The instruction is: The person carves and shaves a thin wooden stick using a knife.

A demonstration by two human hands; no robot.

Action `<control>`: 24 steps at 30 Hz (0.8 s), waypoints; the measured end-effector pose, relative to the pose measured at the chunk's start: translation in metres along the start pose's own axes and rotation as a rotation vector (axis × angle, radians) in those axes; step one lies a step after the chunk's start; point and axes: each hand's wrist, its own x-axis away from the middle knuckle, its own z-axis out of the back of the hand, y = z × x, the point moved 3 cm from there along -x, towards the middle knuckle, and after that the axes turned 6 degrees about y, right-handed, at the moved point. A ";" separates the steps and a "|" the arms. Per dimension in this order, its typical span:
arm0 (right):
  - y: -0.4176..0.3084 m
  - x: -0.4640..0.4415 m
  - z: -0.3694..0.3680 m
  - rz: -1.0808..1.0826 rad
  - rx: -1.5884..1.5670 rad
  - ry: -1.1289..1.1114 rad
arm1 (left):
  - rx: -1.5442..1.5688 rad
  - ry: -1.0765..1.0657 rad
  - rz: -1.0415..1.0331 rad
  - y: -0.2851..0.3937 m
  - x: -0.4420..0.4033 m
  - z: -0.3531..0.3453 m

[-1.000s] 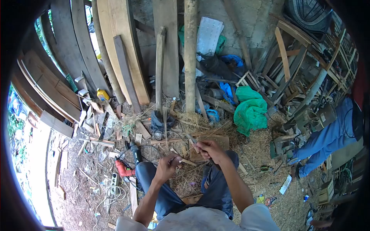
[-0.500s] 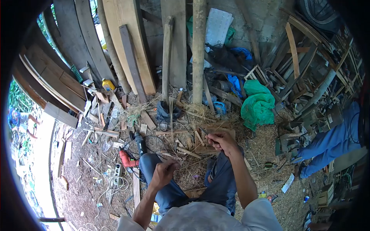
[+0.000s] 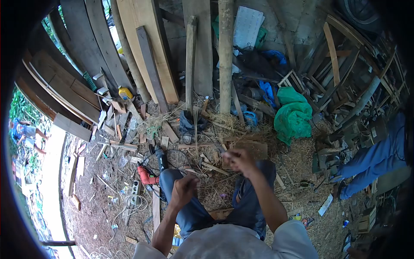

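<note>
My left hand (image 3: 184, 190) is closed in a fist-like pinch above my left knee; whatever it may hold is too thin or hidden to make out. My right hand (image 3: 241, 162), blurred by motion, is over my right knee with its fingers closed. A small dark blade (image 3: 220, 148) sticks out from its fingers toward the upper left. The two hands are apart. Under them lie wood scraps and straw-like shavings. Beside my left knee are a red power drill (image 3: 146, 176) and a dark angle grinder (image 3: 161, 159).
A power strip (image 3: 135, 193) with tangled cord lies at left. Boards (image 3: 146, 47) and a bamboo post (image 3: 225, 56) stand ahead. A green plastic sack (image 3: 293, 114) is at right, near another person's blue-clad legs (image 3: 375, 149). Another person (image 3: 26, 134) is outside at far left.
My right hand has shifted slightly left and is now blurred, the blade still in it. The left hand stays closed, nearly in place. The whole view has shifted a little to the right.
</note>
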 end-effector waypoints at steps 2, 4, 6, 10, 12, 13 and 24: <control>0.001 -0.001 0.003 -0.021 -0.002 -0.035 | 0.005 -0.003 0.012 0.000 -0.004 -0.002; -0.012 -0.013 0.037 0.028 -0.072 0.019 | 0.046 -0.026 0.029 0.002 -0.002 0.001; -0.020 -0.011 0.039 0.048 -0.105 0.063 | -0.011 -0.034 -0.039 0.007 -0.001 0.000; -0.025 -0.004 0.033 0.043 -0.073 0.100 | 0.019 -0.053 0.024 -0.002 -0.004 -0.004; -0.030 -0.001 0.036 0.006 -0.011 0.160 | -0.003 -0.047 -0.029 -0.006 -0.007 -0.002; -0.030 -0.004 0.041 0.003 -0.009 0.157 | -0.025 -0.036 -0.079 -0.006 -0.006 -0.001; -0.045 -0.028 0.104 0.187 -0.151 0.327 | -0.112 0.022 -0.075 -0.005 -0.002 0.021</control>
